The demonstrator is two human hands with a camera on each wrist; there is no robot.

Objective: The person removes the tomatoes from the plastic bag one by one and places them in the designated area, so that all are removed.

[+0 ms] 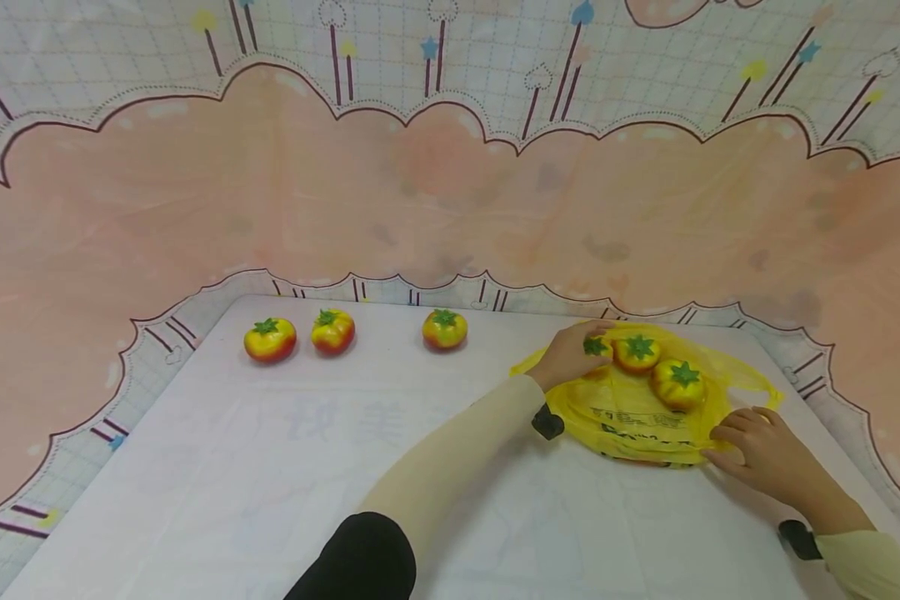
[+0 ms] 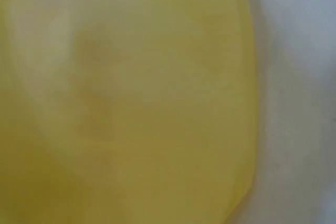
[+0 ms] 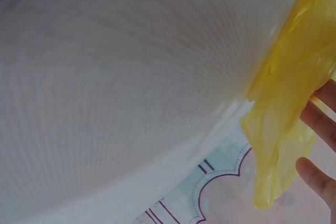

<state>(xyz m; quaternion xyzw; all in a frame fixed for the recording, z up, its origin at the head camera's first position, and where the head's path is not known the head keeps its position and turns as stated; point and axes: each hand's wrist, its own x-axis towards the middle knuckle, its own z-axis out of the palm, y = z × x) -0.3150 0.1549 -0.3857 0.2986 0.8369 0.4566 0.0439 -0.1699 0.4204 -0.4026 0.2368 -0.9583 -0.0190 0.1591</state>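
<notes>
A yellow plastic bag (image 1: 637, 425) lies flat at the right of the table. Two red-and-yellow tomatoes, one behind (image 1: 636, 354) and one in front (image 1: 678, 385), are at the bag. My left hand (image 1: 570, 354) has its fingers round another tomato (image 1: 595, 346), mostly hidden, at the bag's left side. My right hand (image 1: 761, 454) is at the bag's right edge, its fingertips touching the plastic. In the right wrist view its fingers (image 3: 320, 124) are spread beside the yellow film. Blurred yellow plastic (image 2: 157, 103) fills most of the left wrist view.
Three more tomatoes stand in a row along the back of the white table (image 1: 307, 475): one far left (image 1: 270, 340), one beside it (image 1: 333, 332), one nearer the middle (image 1: 445, 330). A patterned cloth backdrop (image 1: 420, 200) rises behind the table.
</notes>
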